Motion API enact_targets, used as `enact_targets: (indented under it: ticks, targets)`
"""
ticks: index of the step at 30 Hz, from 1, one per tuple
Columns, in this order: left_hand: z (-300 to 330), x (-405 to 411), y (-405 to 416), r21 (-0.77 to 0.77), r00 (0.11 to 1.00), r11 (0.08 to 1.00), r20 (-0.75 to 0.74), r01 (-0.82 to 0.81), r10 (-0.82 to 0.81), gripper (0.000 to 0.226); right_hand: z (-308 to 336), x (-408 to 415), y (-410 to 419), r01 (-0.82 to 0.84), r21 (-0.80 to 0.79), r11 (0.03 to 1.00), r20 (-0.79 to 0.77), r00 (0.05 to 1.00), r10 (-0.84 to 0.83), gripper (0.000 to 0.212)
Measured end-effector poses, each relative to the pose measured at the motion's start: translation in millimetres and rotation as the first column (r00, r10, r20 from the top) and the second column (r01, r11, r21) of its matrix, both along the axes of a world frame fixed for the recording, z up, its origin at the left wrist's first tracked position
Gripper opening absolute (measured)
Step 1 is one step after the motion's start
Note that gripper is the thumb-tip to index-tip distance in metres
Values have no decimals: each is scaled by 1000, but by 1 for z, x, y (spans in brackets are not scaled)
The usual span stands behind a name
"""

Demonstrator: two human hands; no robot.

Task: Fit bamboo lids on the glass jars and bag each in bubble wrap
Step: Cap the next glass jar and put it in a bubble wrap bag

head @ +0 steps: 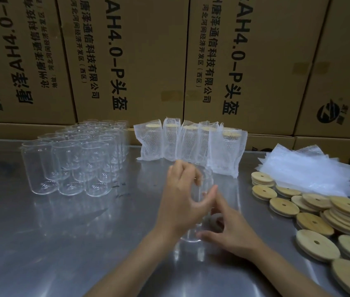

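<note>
Left hand (182,202) curls round upright glass jar (199,211) at centre of steel table (41,243), fingers wrapped near rim, thumb on near side. Right hand (231,230) at jar's base, fingers spread; cannot tell if pinching. Blurred ring-shaped item (216,225) just beside it. Empty jars (73,159) grouped far left. Five bagged, lidded jars (191,144) in row behind. Bamboo lids (319,221) piled right, bubble-wrap bags (306,168) stacked behind them. Cardboard boxes (127,61) at back.

Dim, even light; soft glare on the steel table (41,243); hands (182,202) motion-blurred; edges bow outward.
</note>
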State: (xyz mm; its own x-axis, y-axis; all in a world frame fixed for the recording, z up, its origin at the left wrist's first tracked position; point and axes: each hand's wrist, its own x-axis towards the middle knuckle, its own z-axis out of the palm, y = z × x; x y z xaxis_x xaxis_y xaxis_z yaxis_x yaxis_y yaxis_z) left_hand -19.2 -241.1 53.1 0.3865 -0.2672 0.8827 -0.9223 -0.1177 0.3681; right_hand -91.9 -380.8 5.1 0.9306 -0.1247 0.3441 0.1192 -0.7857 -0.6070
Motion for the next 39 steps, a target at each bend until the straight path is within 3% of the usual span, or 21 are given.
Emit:
enact_targets:
  ticks: [1,3,6,9,10,13,15,17,19,21,24,28,33,39]
  targets:
    - [-4,1,-9,17,997,999,-62,41,-40,33,-2,2,-1,4,56,998,17,1000,-5,85]
    - [-15,6,-23,57,969,986,-199,158,-144,66,-3,4,-4,22,192,981,49,998,-32,85]
    - [-42,16,-30,88,832,938,-494,336,-251,105,-2,7,-9,56,316,947,65,995,-81,83]
    - [-60,26,-30,26,604,888,-742,460,-291,93,-2,8,-13,15,376,927,7,1000,-19,88]
    - [-63,29,-31,32,578,886,-768,463,-274,87,-2,8,-14,-4,403,915,-24,1000,15,90]
    - [-69,35,-32,65,598,898,-766,436,-235,89,0,7,-23,22,355,935,-41,999,-8,75]
    - [-69,36,-30,105,617,897,-759,429,-207,90,4,4,-34,207,209,956,48,974,-222,57]
    - [-68,35,-27,139,624,889,-758,436,-188,89,8,-1,-48,518,7,855,145,846,-513,47]
    - [-67,34,-24,151,611,878,-770,454,-184,89,9,-6,-60,741,-162,652,145,671,-727,46]
    - [-65,32,-23,155,603,871,-776,467,-185,89,8,-10,-65,804,-262,534,45,563,-826,54]
    - [-63,28,-21,155,603,870,-775,468,-186,88,5,-11,-64,792,-323,518,-126,507,-853,64]
    - [-60,24,-20,161,612,872,-770,461,-181,89,5,-8,-60,709,-443,549,-150,545,-825,55]
    - [-59,22,-21,140,608,876,-769,461,-197,83,5,-2,-50,620,-405,672,-87,706,-703,42]
    - [-60,21,-21,154,622,878,-761,453,-187,87,1,-5,-52,620,-294,728,-84,741,-666,29]
